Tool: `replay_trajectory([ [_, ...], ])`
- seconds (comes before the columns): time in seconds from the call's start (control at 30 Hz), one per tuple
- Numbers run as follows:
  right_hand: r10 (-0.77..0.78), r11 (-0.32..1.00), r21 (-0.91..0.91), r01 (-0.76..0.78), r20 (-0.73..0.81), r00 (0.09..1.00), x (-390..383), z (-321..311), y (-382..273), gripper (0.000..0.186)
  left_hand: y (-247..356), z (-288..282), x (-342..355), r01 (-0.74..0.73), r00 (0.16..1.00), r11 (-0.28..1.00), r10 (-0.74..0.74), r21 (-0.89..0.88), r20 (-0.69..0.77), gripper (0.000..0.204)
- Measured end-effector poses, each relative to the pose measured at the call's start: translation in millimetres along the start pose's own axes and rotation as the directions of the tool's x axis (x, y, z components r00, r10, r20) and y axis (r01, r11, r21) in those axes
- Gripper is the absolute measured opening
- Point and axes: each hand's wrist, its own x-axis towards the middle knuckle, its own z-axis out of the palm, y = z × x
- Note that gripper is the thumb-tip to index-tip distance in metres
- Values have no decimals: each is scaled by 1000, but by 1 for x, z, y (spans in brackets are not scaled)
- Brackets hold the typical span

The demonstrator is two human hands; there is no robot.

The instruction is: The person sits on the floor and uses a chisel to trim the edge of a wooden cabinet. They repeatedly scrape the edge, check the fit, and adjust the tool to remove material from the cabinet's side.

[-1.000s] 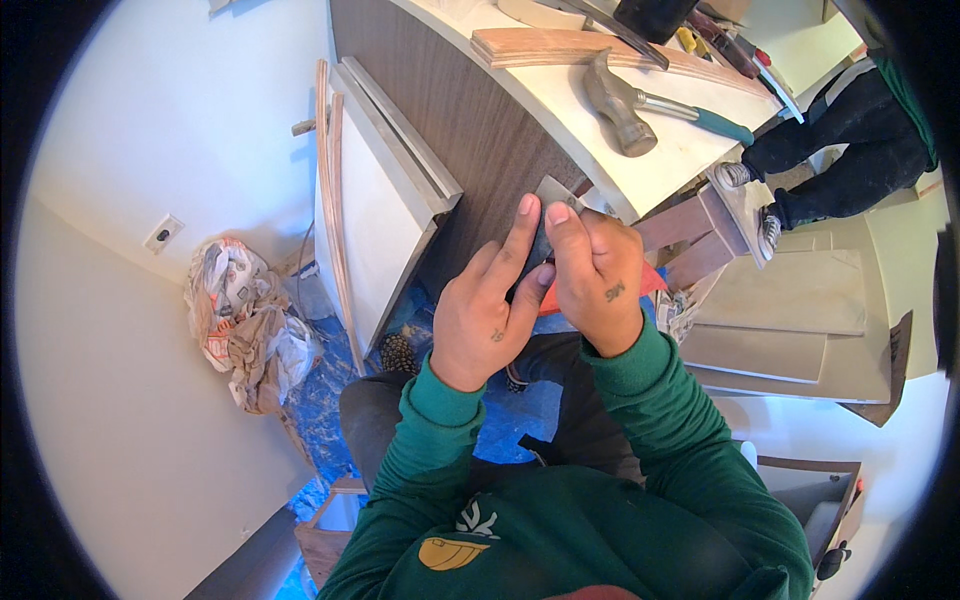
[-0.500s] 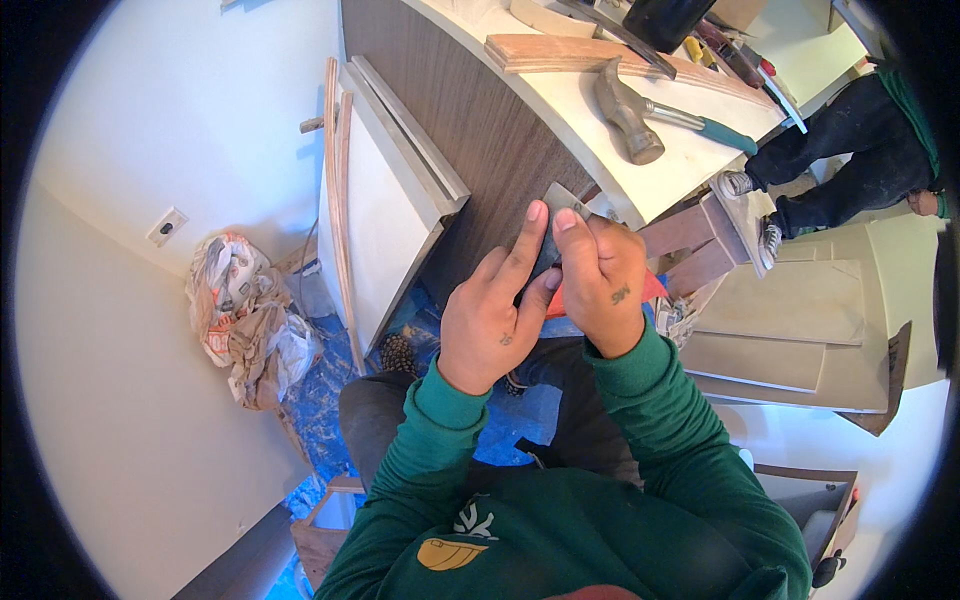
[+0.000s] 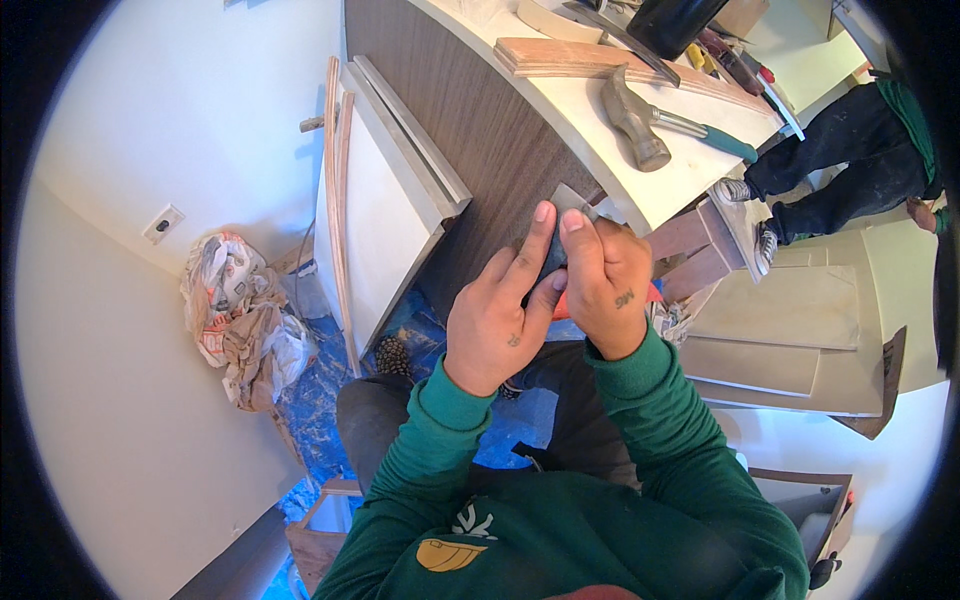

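Note:
Both my hands are raised in front of me, held close together, fingertips pointing away. Between them is a small, thin, flat grey piece (image 3: pixel 571 197) whose corner sticks out past the fingertips; its material I cannot make out. My left hand (image 3: pixel 495 325) lies along its left side with one finger extended and the thumb bent against its lower part. My right hand (image 3: pixel 611 283) pinches it from the right, thumb on top and the other fingers curled out of sight. A claw hammer (image 3: pixel 637 120) with a green grip lies on the white curved tabletop (image 3: pixel 660 195) just beyond.
Curved layered wood strips (image 3: pixel 580 60) and a black cylinder (image 3: pixel 672 25) share the tabletop. White panels (image 3: pixel 385 190) lean left of the brown curved front. Crumpled plastic bags (image 3: pixel 240 320) rest on blue floor sheeting (image 3: pixel 325 410). Another person's legs (image 3: pixel 835 145) show at right.
My hands stay around the grey piece, with only a very slight shift of the fingers. The whole view has moved a little.

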Motion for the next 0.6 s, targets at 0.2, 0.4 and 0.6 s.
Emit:
replay_trajectory([
  [0.2,-7,1000,-16,7,6,1000,2,-1,-1,33,-1,4,0,-7,1000,999,6,-38,-25,72],
  [0.4,-15,1000,-21,15,-4,1000,2,0,1,34,0,7,2,-30,998,998,27,-48,-52,72],
  [0.6,-39,998,-54,38,-30,999,3,1,2,33,3,6,2,1,999,999,-3,-51,-34,73],
])
